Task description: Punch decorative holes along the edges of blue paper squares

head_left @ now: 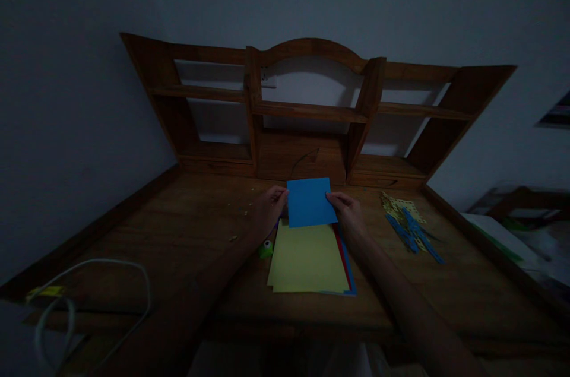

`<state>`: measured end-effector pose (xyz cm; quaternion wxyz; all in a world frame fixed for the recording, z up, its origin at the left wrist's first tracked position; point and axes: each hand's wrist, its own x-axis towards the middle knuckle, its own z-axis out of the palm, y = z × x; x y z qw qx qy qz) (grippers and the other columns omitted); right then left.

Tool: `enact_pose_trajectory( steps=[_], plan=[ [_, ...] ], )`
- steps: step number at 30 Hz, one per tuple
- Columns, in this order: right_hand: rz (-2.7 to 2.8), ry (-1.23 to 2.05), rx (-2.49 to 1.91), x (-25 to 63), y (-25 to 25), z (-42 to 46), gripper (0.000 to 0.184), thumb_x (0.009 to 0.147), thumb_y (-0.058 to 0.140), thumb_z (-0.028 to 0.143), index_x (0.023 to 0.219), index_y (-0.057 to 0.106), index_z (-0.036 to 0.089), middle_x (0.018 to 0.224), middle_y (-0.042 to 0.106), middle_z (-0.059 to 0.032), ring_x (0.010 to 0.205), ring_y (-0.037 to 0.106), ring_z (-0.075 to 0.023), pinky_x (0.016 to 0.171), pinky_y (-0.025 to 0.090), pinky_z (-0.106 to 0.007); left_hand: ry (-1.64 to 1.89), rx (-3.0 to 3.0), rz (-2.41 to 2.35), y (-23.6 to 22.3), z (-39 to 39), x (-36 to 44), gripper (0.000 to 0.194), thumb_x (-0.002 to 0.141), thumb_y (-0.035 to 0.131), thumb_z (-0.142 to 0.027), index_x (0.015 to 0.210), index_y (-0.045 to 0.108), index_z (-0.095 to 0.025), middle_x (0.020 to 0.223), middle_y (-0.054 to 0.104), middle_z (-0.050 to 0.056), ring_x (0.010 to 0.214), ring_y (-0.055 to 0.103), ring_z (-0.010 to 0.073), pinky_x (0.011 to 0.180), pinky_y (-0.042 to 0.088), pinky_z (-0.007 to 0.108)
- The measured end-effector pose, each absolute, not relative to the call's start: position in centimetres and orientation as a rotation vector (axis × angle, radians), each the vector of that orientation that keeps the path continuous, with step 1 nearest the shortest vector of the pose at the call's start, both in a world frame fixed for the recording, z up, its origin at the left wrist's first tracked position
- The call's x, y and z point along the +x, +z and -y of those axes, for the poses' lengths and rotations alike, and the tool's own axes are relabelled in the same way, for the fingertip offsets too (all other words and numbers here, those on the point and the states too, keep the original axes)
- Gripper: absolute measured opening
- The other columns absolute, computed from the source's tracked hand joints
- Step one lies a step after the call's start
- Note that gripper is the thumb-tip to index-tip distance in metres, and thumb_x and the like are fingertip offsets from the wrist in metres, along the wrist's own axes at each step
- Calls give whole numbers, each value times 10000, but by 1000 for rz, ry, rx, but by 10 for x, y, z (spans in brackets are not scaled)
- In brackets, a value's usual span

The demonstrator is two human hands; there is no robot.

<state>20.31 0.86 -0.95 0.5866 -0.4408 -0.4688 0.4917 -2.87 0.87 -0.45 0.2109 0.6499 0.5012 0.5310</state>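
A square sheet of blue paper [312, 202] is held up between my two hands, above the far end of a paper stack. My left hand [272, 205] pinches its left edge, and my right hand [346, 208] grips the right edge with the thumb on the front. Below lies a stack of yellow paper [309, 261], with red and blue sheets showing along its right side. Beside the stack's left edge, near my left forearm, sits a small green object with a white round spot [266, 249], its kind unclear in the dim light.
Blue and yellow cut paper pieces [412, 228] lie on the right of the wooden desk [191, 228]. Small yellow scraps [233, 238] are scattered at left. A white cable [145, 273] loops over the front left. A wooden shelf unit [307, 110] stands along the back.
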Motion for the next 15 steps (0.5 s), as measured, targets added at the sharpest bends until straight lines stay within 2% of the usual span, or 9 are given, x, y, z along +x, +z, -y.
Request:
enact_pose_trajectory(
  steps=[8, 11, 15],
  plan=[
    [1077, 1085, -1072, 203, -12, -11, 336, 673, 776, 509, 824, 733, 212, 774, 699, -17, 644, 588, -174, 568, 449, -267, 1430, 1821, -1429, -5, -9, -27, 278, 913, 504, -455, 891, 635, -211, 782, 694, 16, 699, 655, 158, 636, 472, 255],
    [1026, 998, -1095, 205, -15, -13, 365, 666, 774, 510, 847, 728, 197, 804, 706, -30, 680, 605, -190, 577, 464, -273, 1397, 1876, -1475, 2, -3, -28, 360, 925, 465, -486, 746, 609, -209, 683, 638, -3, 643, 607, 152, 590, 431, 252],
    [841, 907, -1048, 212, -22, -19, 389, 692, 743, 521, 896, 685, 195, 715, 671, -7, 573, 570, -158, 493, 429, -257, 1397, 1925, -1594, 6, 1, -30, 519, 934, 401, -530, 529, 419, -206, 511, 430, -34, 517, 459, 133, 514, 323, 260]
  ],
)
